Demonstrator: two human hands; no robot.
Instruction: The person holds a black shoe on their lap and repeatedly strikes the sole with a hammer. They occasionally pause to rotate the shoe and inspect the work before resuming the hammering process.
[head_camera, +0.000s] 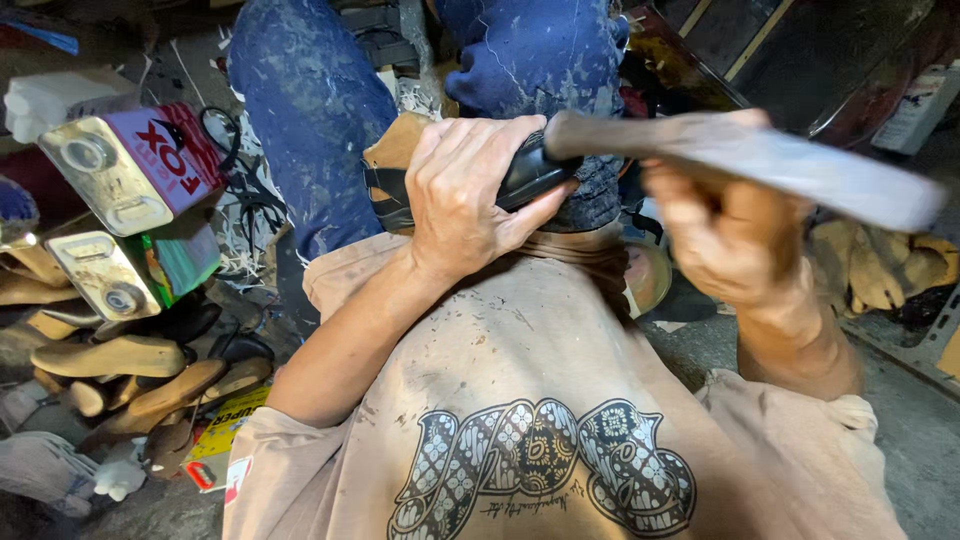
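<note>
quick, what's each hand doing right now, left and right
Left hand: closed over a black shoe, pressing it against the knee.
Right hand: closed around a blurred flat tool.

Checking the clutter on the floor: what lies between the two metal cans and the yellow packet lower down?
In the head view, a pile of wooden shoe lasts lies between the metal cans and the yellow packet.

Cans: I see two rectangular metal cans (135, 165) (125, 268) stacked at left, lying on their sides.
Lasts: I see wooden shoe lasts (110, 356) heaped just below them.
Gloves: I see yellow work gloves (880, 265) at right.
Floor: grey concrete floor (920, 430), lower right.
</note>
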